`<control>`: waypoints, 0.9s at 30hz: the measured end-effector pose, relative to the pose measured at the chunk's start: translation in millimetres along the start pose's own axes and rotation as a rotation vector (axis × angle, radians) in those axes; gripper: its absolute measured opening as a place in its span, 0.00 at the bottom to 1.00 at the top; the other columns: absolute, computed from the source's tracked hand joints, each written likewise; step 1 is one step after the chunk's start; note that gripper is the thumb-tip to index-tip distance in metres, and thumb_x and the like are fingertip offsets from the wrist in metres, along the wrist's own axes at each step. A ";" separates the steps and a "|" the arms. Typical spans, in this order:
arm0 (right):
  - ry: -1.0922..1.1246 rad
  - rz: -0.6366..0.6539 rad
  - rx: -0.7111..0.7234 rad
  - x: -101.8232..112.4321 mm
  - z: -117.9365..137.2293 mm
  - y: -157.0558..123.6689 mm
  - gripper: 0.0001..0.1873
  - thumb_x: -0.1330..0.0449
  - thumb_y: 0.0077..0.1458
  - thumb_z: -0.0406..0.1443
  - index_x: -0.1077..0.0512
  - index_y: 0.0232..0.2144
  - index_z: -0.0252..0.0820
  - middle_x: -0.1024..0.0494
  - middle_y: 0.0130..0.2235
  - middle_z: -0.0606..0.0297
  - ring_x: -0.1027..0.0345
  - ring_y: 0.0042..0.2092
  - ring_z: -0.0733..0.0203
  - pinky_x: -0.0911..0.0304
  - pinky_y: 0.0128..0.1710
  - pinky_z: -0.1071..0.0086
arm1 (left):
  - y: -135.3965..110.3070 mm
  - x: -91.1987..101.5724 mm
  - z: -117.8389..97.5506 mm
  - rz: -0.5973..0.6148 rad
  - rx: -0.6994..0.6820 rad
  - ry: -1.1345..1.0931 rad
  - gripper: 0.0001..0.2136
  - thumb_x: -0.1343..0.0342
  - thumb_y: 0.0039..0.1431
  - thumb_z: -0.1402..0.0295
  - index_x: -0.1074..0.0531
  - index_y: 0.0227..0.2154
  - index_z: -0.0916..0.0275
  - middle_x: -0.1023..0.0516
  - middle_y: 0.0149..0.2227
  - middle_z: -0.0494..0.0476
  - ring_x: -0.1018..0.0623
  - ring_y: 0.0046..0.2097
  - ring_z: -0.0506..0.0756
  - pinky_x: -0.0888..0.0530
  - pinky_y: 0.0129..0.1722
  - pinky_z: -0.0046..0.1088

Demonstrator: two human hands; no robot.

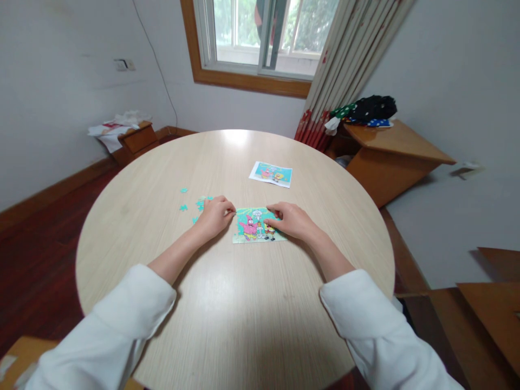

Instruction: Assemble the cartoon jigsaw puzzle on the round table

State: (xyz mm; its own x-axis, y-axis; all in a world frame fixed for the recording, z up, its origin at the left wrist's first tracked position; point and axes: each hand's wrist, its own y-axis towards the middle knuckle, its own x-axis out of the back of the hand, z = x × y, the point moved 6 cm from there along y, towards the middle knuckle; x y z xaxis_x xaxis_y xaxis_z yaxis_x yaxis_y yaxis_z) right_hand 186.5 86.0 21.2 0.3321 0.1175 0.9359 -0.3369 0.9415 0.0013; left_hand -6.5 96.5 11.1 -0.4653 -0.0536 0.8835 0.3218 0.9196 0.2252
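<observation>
A cartoon jigsaw puzzle (250,227), largely assembled, lies flat on the round table in front of me. It shows a pink starfish, a pale figure and a yellow square figure on turquoise. My left hand (218,215) is at the puzzle's upper left corner with its fingertips pinched together; whatever they hold is too small to make out. Across the right part rests my right hand (290,219), index finger by the top edge and thumb apart on the picture, covering that side. Loose turquoise puzzle pieces (200,206) lie beside my left hand, some partly hidden by it.
Beyond the puzzle lies a printed picture sheet (271,174) with the same cartoon. Two single pieces (183,190) sit farther left on the pale round table (227,314). A wooden cabinet (390,151) with cloths on it stands at the right, by a curtain (345,59).
</observation>
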 end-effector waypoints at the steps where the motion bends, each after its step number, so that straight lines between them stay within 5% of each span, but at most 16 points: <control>1: 0.002 -0.002 -0.001 -0.2 -0.4 0.0 0.17 0.41 0.53 0.43 0.25 0.42 0.41 0.22 0.40 0.58 0.32 0.38 0.59 0.45 0.34 0.70 | -0.2 1.4 0.3 -0.009 0.002 0.001 0.08 0.48 0.56 0.74 0.24 0.29 0.63 0.26 0.33 0.57 0.27 0.35 0.54 0.37 0.42 0.36; 27: -0.005 0.007 -0.001 0.0 -0.2 0.3 0.16 0.41 0.53 0.44 0.25 0.40 0.41 0.22 0.39 0.59 0.32 0.37 0.59 0.46 0.33 0.71 | -4.0 10.5 3.8 -0.052 0.035 0.016 0.10 0.51 0.57 0.73 0.23 0.30 0.64 0.27 0.35 0.58 0.27 0.39 0.56 0.39 0.46 0.39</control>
State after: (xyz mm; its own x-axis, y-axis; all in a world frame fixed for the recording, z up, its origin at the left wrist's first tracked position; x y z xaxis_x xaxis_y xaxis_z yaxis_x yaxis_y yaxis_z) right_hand 186.6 86.3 21.2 0.3250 0.1220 0.9378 -0.3380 0.9411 -0.0053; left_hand -15.8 93.8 17.8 -0.4673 -0.1081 0.8775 0.2685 0.9283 0.2573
